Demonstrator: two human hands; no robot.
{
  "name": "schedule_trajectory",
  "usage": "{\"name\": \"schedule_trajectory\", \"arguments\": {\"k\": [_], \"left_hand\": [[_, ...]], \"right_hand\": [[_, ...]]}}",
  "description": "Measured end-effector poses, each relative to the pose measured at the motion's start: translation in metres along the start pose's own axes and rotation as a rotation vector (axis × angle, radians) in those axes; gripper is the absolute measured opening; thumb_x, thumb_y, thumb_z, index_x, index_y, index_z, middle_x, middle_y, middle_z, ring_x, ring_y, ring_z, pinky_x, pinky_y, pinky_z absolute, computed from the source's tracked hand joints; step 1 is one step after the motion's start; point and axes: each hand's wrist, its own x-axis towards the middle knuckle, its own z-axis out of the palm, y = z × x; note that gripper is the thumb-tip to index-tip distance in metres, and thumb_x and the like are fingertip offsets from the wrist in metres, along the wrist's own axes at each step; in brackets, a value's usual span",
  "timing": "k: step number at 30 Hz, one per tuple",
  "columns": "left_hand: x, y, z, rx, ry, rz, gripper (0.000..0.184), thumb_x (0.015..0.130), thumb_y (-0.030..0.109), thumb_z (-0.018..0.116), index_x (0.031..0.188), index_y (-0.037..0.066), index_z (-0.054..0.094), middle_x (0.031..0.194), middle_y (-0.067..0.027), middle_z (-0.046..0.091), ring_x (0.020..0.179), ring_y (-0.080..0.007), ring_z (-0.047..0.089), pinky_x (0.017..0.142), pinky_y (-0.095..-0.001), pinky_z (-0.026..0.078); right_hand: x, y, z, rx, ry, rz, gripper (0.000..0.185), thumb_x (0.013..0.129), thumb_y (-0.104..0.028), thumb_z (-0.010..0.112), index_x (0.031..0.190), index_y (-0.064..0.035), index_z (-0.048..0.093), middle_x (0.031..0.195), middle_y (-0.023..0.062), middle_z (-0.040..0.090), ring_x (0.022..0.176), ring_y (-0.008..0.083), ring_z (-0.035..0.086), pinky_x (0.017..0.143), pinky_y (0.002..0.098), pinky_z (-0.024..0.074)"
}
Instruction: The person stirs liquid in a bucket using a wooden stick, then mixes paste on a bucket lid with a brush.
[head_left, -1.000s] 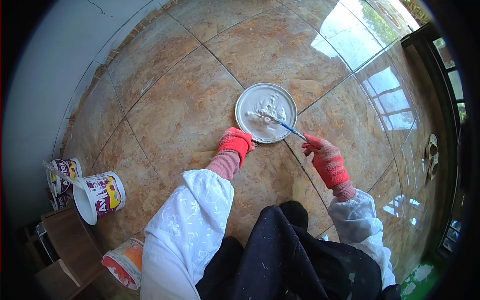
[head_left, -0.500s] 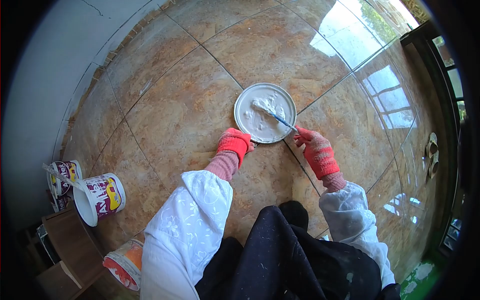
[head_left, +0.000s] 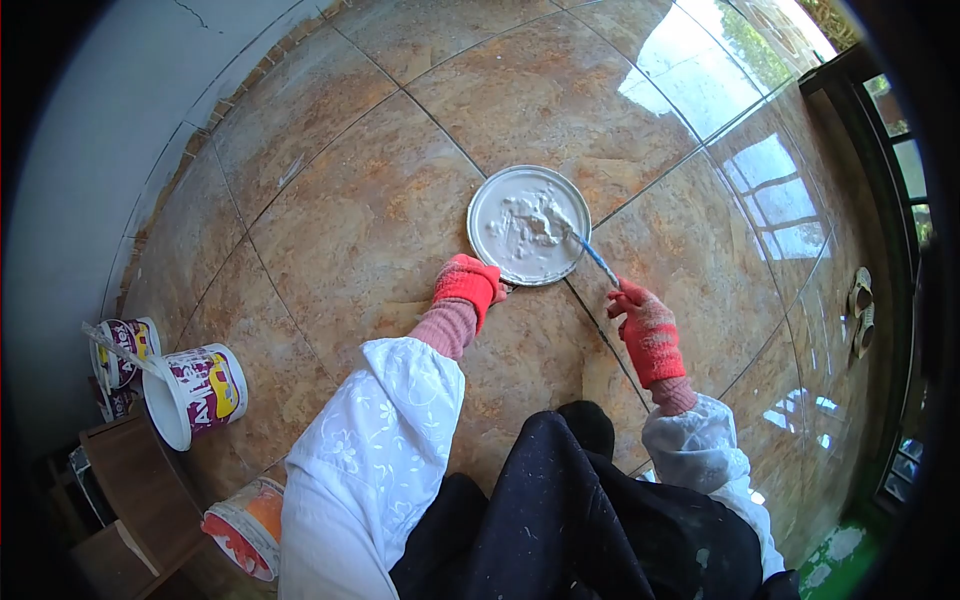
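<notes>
A round bucket [head_left: 476, 240] stands on the floor in front of me, filled near its rim with thick white paste [head_left: 520, 255]. The paste is lumpy in the middle. My left hand [head_left: 468, 282], in a red fingerless glove, is closed at the bucket's near-left rim. My right hand [head_left: 648, 330], gloved the same way, grips the end of a thin blue-handled tool [head_left: 597, 258]. That tool slants down over the right rim, and its far end is hidden in or behind the paste.
At the left lie a tipped white-and-purple tub [head_left: 215, 392] and another tub [head_left: 138, 345], by a brown wooden step [head_left: 140, 480]. An orange-smeared bucket [head_left: 245, 525] is near my left sleeve. Shoes [head_left: 862, 310] lie at the right, by a dark-framed glass door [head_left: 900, 150].
My right hand has moved down and right, drawing the tool back toward the bucket's right rim. The tool's paste-coated head no longer shows above the paste. My left hand has stayed put.
</notes>
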Motion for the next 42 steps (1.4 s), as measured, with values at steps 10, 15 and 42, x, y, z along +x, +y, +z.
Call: {"name": "schedule_trajectory", "arguments": {"k": [10,15,42], "left_hand": [[0.000,-0.005,0.004,0.119,0.038,0.125,0.012,0.079,0.007,0.065,0.082,0.002,0.055,0.077,-0.0082,0.065,0.070,-0.0183,0.064,0.066,-0.0310,0.053],[0.027,-0.028,0.041,-0.368,0.197,0.037,0.016,0.078,0.005,0.066,0.085,0.000,0.052,0.079,-0.0122,0.065,0.070,-0.0198,0.065,0.063,-0.0321,0.054],[0.004,0.003,0.006,-0.280,0.064,-0.117,0.019,0.076,0.009,0.069,0.084,0.000,0.054,0.077,-0.0053,0.065,0.070,-0.0123,0.062,0.068,-0.0261,0.051]], "right_hand": [[-0.024,-0.002,0.013,0.005,0.030,-0.077,0.026,0.091,-0.011,0.050,0.115,-0.0054,0.057,0.087,0.0044,0.063,0.069,0.0102,0.054,0.052,0.0241,0.0416],[-0.030,-0.004,0.006,-0.101,0.087,-0.071,0.026,0.091,-0.008,0.048,0.115,-0.0059,0.057,0.087,0.0051,0.063,0.068,0.0103,0.054,0.052,0.0239,0.0417],[-0.045,-0.017,-0.023,-0.415,-0.078,-0.250,0.040,0.080,0.008,0.050,0.116,-0.0074,0.056,0.088,0.0075,0.063,0.075,0.0150,0.058,0.065,0.0268,0.0469]]}}
